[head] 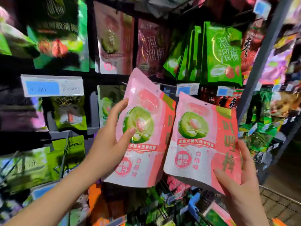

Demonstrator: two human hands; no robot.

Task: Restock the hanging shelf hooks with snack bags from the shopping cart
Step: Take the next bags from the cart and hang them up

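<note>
We see two pink snack bags lifted in front of the shelf, in the lower middle of the frame, one in each hand. The left hand (112,136) grips the left pink bag (143,144) by its left edge, with the thumb pressed on the printed green fruit and the fingers going behind. The right hand (239,181) grips the right pink bag (203,144) at its lower right corner, with the thumb on the front and the fingers along the right edge. The two bags are just beside each other, and their inner edges seem to touch.

We think the low grip is on purpose: it leaves the top of each bag free, so that the small hang hole (205,104) can meet a hook. The printed fronts face us, probably so that they hang like the green bags (223,53) at the upper right.

Each bag has its long axis nearly upright, with the hole end up and the top leaning a little to the right. The upper middle of the frame shows a hanging pink bag (114,38) that seems to be the same kind, but it is blurred. The shopping cart (276,194) shows only as a wire rim at the lower right.
</note>
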